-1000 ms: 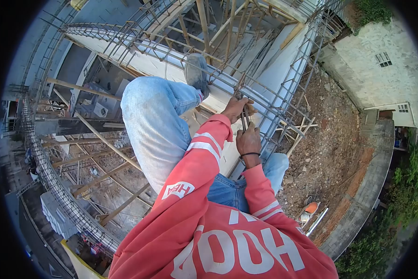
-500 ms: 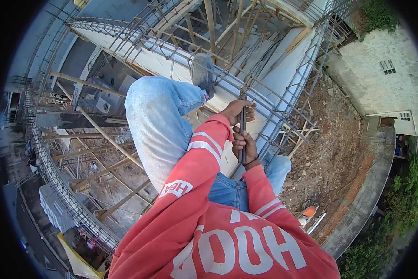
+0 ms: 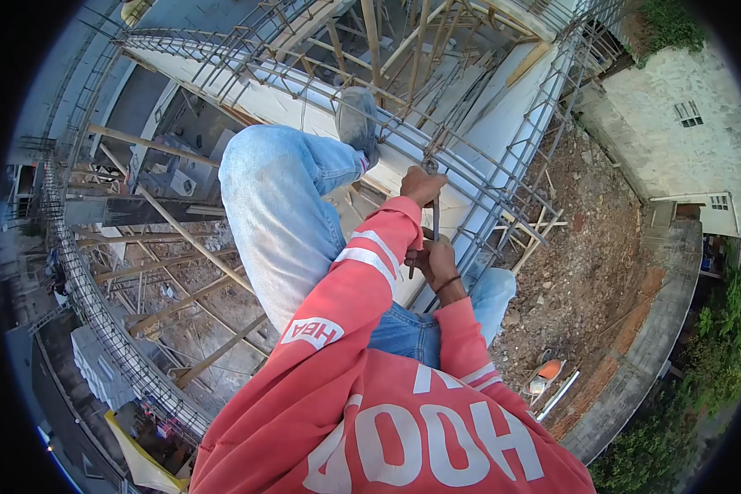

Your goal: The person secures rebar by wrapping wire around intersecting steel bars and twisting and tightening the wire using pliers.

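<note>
A dark long-handled hand tool (image 3: 435, 216), like pincers, extends between my two hands. Its head end is at the tied rebar (image 3: 430, 156) of the beam cage. My left hand (image 3: 422, 186) is closed around the tool near that head. Lower down, my right hand (image 3: 438, 262), with a dark band at the wrist, is closed around the handles. One handle tip sticks out to the left below my right hand. The jaws are too small to make out clearly.
My shoe (image 3: 356, 122) rests by the white formwork (image 3: 304, 112), under the rebar cage. Wooden poles (image 3: 191, 235) cross the lower level at left. Rubble ground (image 3: 589, 239) lies far below at right, with an orange and white object (image 3: 545, 375). A pale wall (image 3: 683, 107) stands beyond.
The tool's handles, close together half a second ago, now show apart, one tip pointing left. My left hand has turned and closed tighter around the tool near the rebar.
</note>
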`<state>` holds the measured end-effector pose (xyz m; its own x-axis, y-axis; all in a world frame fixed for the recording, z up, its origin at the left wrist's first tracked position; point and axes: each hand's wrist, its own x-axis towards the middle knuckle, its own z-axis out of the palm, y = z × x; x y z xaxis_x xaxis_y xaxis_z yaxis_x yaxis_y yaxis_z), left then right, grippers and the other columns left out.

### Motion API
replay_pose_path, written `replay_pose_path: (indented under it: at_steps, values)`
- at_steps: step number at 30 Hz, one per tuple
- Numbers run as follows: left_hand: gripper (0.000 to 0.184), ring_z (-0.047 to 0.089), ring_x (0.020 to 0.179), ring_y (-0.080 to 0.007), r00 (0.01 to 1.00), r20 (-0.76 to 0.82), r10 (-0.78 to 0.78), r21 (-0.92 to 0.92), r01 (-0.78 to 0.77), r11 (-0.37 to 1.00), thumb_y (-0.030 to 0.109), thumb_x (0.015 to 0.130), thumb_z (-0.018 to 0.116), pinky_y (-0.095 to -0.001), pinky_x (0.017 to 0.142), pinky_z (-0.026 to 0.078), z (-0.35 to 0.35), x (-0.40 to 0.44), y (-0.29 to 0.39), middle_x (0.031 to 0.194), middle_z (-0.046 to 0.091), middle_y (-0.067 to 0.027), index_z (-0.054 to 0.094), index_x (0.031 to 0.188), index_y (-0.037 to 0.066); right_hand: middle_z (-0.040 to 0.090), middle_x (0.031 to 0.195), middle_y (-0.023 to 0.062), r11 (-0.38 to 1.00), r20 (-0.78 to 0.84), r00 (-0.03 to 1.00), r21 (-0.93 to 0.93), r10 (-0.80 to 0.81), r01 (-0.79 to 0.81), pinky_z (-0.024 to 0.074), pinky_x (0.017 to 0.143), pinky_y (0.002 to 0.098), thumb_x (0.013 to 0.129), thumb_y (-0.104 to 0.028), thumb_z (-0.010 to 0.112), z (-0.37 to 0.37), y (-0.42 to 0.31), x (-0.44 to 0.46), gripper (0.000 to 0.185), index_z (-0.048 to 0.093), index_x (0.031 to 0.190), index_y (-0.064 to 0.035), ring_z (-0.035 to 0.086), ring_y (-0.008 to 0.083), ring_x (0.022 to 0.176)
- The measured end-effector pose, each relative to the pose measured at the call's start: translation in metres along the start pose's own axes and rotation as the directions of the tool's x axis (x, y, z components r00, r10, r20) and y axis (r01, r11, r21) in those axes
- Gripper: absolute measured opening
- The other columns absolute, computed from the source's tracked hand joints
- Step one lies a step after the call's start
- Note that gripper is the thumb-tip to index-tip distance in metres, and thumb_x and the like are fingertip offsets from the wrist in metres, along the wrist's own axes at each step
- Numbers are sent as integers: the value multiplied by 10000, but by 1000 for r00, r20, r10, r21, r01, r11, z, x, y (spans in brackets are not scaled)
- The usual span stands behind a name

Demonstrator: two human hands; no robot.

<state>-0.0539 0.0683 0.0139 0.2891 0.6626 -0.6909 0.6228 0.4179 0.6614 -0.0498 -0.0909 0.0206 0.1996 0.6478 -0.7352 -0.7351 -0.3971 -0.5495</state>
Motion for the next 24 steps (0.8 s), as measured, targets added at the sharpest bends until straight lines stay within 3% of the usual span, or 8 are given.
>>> replay_pose_path:
  at_steps: [1, 3, 5, 7, 8, 11, 16, 24]
  values:
    - [269, 657, 646, -178, 1000, 1, 6, 3, -6, 1000, 244, 826, 673, -323, 591, 540, -4, 2, 0, 753, 676, -115, 662, 954, 7, 608, 911, 158, 1000, 0, 1000, 3, -6, 6, 532, 634, 397, 767, 26, 428, -12, 5, 6, 407, 511, 1165, 29, 642, 230, 753]
    - [280, 687, 726, -184, 945, 328, 1, -170, 58, 984, 268, 804, 713, -349, 661, 570, -9, 11, -1, 813, 708, -129, 665, 942, 29, 605, 969, 167, 734, 681, 725, 544, -103, -407, 536, 663, 391, 757, 28, 401, -36, 9, 19, 430, 506, 1174, 45, 637, 260, 808]
    - [303, 702, 771, -196, 936, 351, 16, -187, 54, 981, 295, 801, 727, -351, 704, 574, -8, 20, -10, 854, 716, -120, 659, 951, 42, 599, 994, 158, 840, 668, 739, 448, -87, -306, 551, 732, 372, 768, 15, 381, -42, 11, 26, 442, 509, 1189, 56, 628, 245, 851]
    - [306, 707, 817, -204, 922, 387, -1, -343, 145, 928, 306, 820, 720, -364, 754, 556, -7, 12, -16, 917, 719, -113, 654, 982, 55, 612, 1025, 166, 999, 218, 975, -28, 41, -36, 559, 770, 370, 780, 14, 369, -18, -6, 4, 473, 509, 1229, 62, 645, 245, 866]
    - [289, 707, 857, -210, 906, 424, -2, -349, 165, 922, 299, 841, 705, -373, 810, 532, -8, 14, -17, 954, 717, -99, 648, 1017, 76, 628, 1080, 185, 991, 129, 991, -128, 43, -27, 561, 808, 368, 799, 14, 356, -15, -9, 2, 490, 519, 1260, 52, 673, 253, 906]
    - [284, 706, 881, -215, 901, 433, 0, -344, 166, 924, 302, 852, 702, -388, 841, 510, -12, 15, -12, 951, 715, -87, 645, 1033, 90, 639, 1106, 204, 960, 123, 990, -278, 70, -33, 562, 831, 377, 834, -6, 354, -14, -25, -1, 461, 524, 1257, 64, 686, 280, 948]
    - [297, 704, 887, -226, 891, 454, 25, -414, 186, 891, 289, 854, 719, -382, 808, 559, -8, 24, -19, 923, 705, -95, 633, 1027, 63, 682, 908, 224, 913, -50, 999, -405, 23, -41, 585, 614, 369, 913, -48, 382, -1, -31, 3, 359, 542, 1207, 84, 714, 292, 737]
    - [352, 695, 839, -231, 883, 468, 23, -427, 203, 881, 241, 839, 741, -362, 770, 571, -11, 19, -19, 899, 674, -97, 587, 1077, 33, 679, 1039, 169, 871, 23, 995, -481, -101, 99, 553, 753, 374, 856, -31, 356, -12, -17, 7, 467, 540, 1280, 38, 664, 223, 877]
